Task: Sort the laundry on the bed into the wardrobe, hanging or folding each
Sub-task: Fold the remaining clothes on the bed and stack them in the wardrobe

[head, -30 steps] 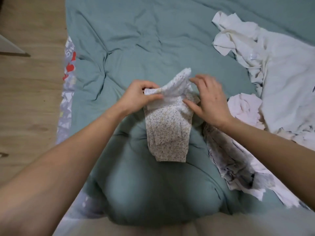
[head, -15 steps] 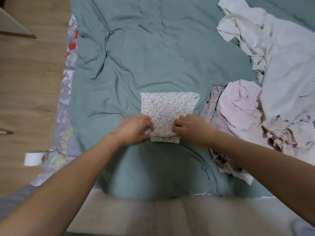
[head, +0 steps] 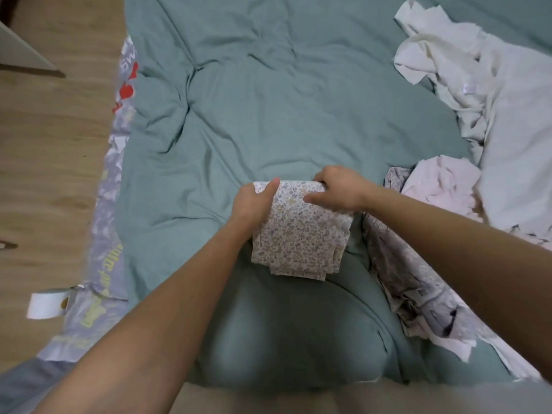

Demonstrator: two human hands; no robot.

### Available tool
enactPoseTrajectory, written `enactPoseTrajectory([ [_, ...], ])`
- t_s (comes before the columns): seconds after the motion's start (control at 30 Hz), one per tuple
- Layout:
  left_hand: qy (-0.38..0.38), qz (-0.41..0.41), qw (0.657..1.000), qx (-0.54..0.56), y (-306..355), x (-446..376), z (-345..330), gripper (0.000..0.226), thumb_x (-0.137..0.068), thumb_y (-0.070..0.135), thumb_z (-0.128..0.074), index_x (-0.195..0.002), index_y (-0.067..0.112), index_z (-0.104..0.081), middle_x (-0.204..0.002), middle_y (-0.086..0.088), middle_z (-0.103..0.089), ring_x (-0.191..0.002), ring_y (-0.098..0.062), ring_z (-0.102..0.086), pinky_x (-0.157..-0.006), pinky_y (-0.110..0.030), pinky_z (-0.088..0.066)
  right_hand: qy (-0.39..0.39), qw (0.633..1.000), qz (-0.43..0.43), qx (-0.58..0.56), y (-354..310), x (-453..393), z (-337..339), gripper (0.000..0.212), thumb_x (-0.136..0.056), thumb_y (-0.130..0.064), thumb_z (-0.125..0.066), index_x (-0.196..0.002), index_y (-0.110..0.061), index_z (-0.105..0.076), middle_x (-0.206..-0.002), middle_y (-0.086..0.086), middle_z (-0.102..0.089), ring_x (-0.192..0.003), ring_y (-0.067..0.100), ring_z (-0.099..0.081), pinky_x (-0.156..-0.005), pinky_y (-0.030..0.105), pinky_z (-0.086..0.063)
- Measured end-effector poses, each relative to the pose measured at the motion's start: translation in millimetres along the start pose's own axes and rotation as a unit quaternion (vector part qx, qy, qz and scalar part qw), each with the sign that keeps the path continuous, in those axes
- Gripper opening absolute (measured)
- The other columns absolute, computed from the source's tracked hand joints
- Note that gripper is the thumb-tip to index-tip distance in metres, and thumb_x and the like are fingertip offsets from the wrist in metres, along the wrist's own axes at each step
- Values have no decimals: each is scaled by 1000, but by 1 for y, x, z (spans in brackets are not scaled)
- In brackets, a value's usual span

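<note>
The folded floral-print cotton garment point(head: 300, 231) is gripped at its far edge by the left hand point(head: 254, 204) and right hand point(head: 340, 189), fingers curled, on a rumpled teal duvet point(head: 268, 115); pale wooden flooring point(head: 50, 159) is seen left.

Wooden floor point(head: 44, 162), white tape roll point(head: 47, 304) beside patterned grey sheet point(head: 107, 258).

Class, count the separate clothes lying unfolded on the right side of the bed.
3, as far as shows: a white garment at far right, a pink one below it, a grey patterned one nearest. More may be hidden underneath.
</note>
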State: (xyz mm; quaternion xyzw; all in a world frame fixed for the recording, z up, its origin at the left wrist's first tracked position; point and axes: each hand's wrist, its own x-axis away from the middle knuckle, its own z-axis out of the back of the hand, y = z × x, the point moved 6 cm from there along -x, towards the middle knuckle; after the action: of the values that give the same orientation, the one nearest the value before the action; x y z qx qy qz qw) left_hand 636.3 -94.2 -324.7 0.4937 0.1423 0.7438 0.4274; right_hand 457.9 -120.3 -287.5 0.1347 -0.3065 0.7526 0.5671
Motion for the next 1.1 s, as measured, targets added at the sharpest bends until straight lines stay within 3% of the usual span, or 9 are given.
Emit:
enactPoseTrajectory([
  [0.13,-118,-40,992,32,-1,10,11,49,-100,51,-30,-120,14,-56,-120,0,-60,-110,-14,-56,-99,-32,-40,-44,993,82,-70,-6,-2,12,39,-88,-42,-64,-100,-5,-60,-100,12,-61,-91,28,-55,-81,40,-45],
  [0.2,-54,-112,992,35,12,13,35,40,-103,42,-30,-115,11,-52,-106,3,-59,-97,-8,-54,-85,-21,-35,-11,984,115,-135,-16,-6,28,25,-88,-36,-66,-87,-12,-57,-85,3,-59,-79,17,-54,-72,33,-43],
  [0.3,72,-180,978,78,30,5,71,30,-102,35,-41,-106,7,-50,-96,2,-56,-89,-11,-52,-76,-25,-37,49,970,131,-199,-37,-19,53,31,-87,-30,-69,-69,-24,-45,-64,-8,-43,-58,1,-42,-55,17,-31],
  [0.47,13,-181,983,41,9,-18,86,29,-98,35,-50,-92,9,-61,-88,1,-67,-79,-7,-58,-75,-31,-48,48,960,115,-249,-49,-33,65,27,-86,-30,-70,-75,-14,-52,-63,-8,-44,-55,2,-41,-55,19,-32],
  [0.63,127,-189,973,-34,-6,5,129,20,-98,10,-46,-87,13,-62,-71,2,-61,-63,-3,-54,-69,-28,-43,26,946,94,-309,-67,-8,84,29,-88,-25,-69,-77,-8,-48,-60,5,-36,-45,6,-31,-44,20,-27],
  [0.73,168,-107,976,85,-19,33,159,18,-99,16,-49,-110,11,-63,-95,-2,-65,-91,-14,-64,-93,-36,-48,-3,920,92,-380,-93,12,108,26,-88,-20,-68,-86,0,-53,-70,9,-45,-55,8,-40,-52,22,-33],
  [0.87,40,-110,957,266,24,88,173,52,-94,37,-55,-142,25,-39,-136,8,-47,-129,-6,-45,-111,-28,-35,-77,895,139,-417,-151,47,144,19,-87,-17,-66,-96,-2,-58,-83,7,-59,-73,16,-55,-64,26,-43],
  [0.93,63,-156,945,280,44,119,199,42,-92,34,-60,-131,27,-49,-132,10,-55,-121,0,-51,-102,-19,-41,-120,888,161,-413,-189,67,161,12,-91,-9,-60,-101,-2,-58,-84,8,-60,-73,16,-57,-60,22,-45],
  [1.1,179,-128,910,351,26,185,285,14,-91,10,-63,-100,0,-69,-80,4,-72,-72,-1,-63,-71,-18,-51,-148,884,186,-403,-284,103,197,26,-90,-10,-62,-112,4,-57,-87,10,-61,-67,16,-56,-56,21,-44],
])
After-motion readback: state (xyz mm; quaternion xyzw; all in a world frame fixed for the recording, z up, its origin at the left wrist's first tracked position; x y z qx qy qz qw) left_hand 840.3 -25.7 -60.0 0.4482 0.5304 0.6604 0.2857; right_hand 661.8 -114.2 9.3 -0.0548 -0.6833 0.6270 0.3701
